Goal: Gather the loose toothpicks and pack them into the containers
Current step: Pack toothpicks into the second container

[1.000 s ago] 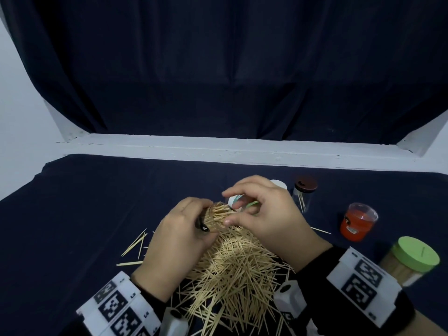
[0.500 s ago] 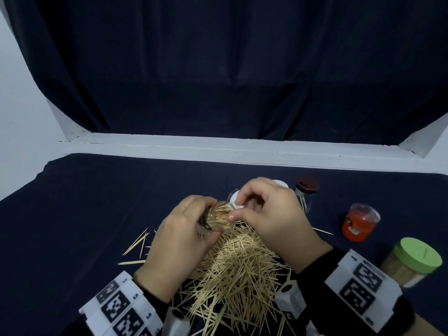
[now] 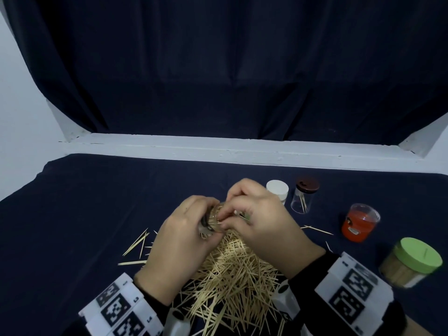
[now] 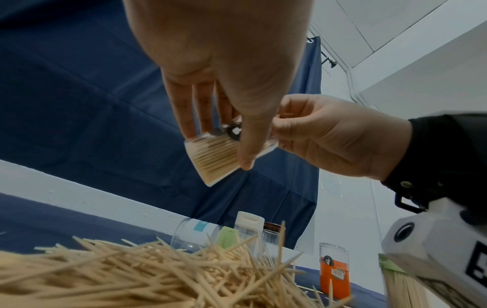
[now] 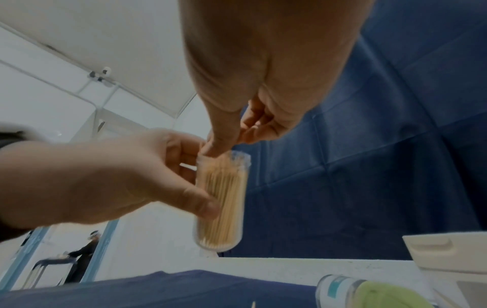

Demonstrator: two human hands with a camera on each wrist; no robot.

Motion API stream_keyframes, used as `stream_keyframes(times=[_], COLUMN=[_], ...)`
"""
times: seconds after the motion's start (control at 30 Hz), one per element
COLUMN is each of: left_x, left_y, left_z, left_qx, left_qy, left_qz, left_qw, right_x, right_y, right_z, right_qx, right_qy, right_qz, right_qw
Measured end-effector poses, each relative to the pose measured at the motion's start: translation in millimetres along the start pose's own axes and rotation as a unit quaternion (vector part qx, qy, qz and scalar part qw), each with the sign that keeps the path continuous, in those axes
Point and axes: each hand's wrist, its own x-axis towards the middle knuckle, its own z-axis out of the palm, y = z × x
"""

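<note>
A clear container [image 3: 210,220] packed with toothpicks is gripped by my left hand [image 3: 184,236] above the loose toothpick pile [image 3: 232,275]. It hangs tilted in the left wrist view as the container [image 4: 210,156], held between the fingers [image 4: 195,108] and thumb. My right hand [image 3: 252,214] is at its open mouth. In the right wrist view the thumb [image 5: 218,141] bears on the toothpick tips of the container [image 5: 221,200], with the other fingers curled behind. My left hand [image 5: 105,177] wraps the container's side.
At the right stand a white-capped container [image 3: 277,190], a brown-lidded jar [image 3: 306,194], an orange container [image 3: 360,223] and a full green-lidded jar [image 3: 412,260]. A clear container [image 4: 193,231] lies on its side behind the pile. Stray toothpicks [image 3: 138,243] lie to the left.
My right hand has slid left and down onto the container's mouth, so the white-capped container behind it shows more. My left hand keeps its grip in nearly the same spot.
</note>
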Motion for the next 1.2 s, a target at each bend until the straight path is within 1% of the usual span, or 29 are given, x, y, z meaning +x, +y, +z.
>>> stream_keyframes(times=[0.1, 0.2, 0.33, 0.43, 0.57, 0.6, 0.67, 0.77, 0.83, 0.87, 0.9, 0.97, 1.0, 1.03, 1.1, 1.2], left_x=[1.0, 1.7, 1.1, 1.1, 1.5, 1.5, 1.4, 0.7, 0.2, 0.2, 0.3, 1.0, 1.4, 1.5, 1.1, 0.2], left_y=[-2.6, -2.1, 3.2, 4.6, -0.4, -0.8, -0.3, 0.8, 0.2, -0.3, -0.7, -0.8, -0.5, 0.1, 1.8, 1.8], left_z=[-1.0, -1.2, -0.3, 0.6, -0.1, -0.4, -0.1, 1.4, 1.9, 1.8, 1.7, 1.3, 1.1, 1.0, 1.5, 2.2], left_qx=[0.004, 0.001, 0.009, 0.012, 0.006, 0.005, 0.002, 0.0, -0.004, -0.006, -0.006, -0.003, -0.003, -0.005, -0.011, -0.023], left_qy=[0.006, 0.007, 0.005, 0.002, 0.013, 0.016, 0.018, 0.017, 0.017, 0.017, 0.019, 0.021, 0.02, 0.018, 0.016, 0.018], left_qz=[-0.006, -0.005, 0.01, 0.013, 0.004, 0.004, 0.006, 0.011, 0.009, 0.009, 0.011, 0.011, 0.009, 0.009, 0.012, 0.016], left_qw=[1.0, 1.0, 1.0, 1.0, 1.0, 1.0, 1.0, 1.0, 1.0, 1.0, 1.0, 1.0, 1.0, 1.0, 1.0, 0.999], right_x=[0.4, -0.1, -0.4, -2.0, -4.7, -4.8, -5.6, -5.9, -5.8, -5.4, -5.2, -4.9, -4.9, -4.7, -4.8, -6.4], right_y=[-3.5, -9.0, -3.6, -0.8, 0.3, 1.4, 4.5, 4.0, 2.5, 1.9, 1.1, 1.1, 0.5, -0.5, -2.6, -3.3], right_z=[-12.7, -11.2, 0.7, 3.7, -0.7, -1.7, 0.0, 6.8, 8.7, 7.5, 4.9, -1.0, -2.7, -3.1, 0.0, 6.4], right_qx=[0.054, 0.081, 0.044, 0.037, 0.032, 0.02, -0.03, -0.126, -0.156, -0.15, -0.129, -0.082, -0.073, -0.073, -0.089, -0.168], right_qy=[0.017, 0.028, 0.032, 0.043, 0.121, 0.127, 0.107, 0.048, 0.029, 0.028, 0.032, 0.065, 0.083, 0.095, 0.096, 0.08], right_qz=[0.013, 0.003, 0.01, 0.019, -0.003, -0.004, -0.007, -0.03, -0.051, -0.049, -0.032, 0.001, 0.004, -0.002, -0.027, -0.084], right_qw=[0.998, 0.996, 0.998, 0.998, 0.992, 0.992, 0.994, 0.99, 0.986, 0.987, 0.991, 0.994, 0.994, 0.993, 0.991, 0.979])
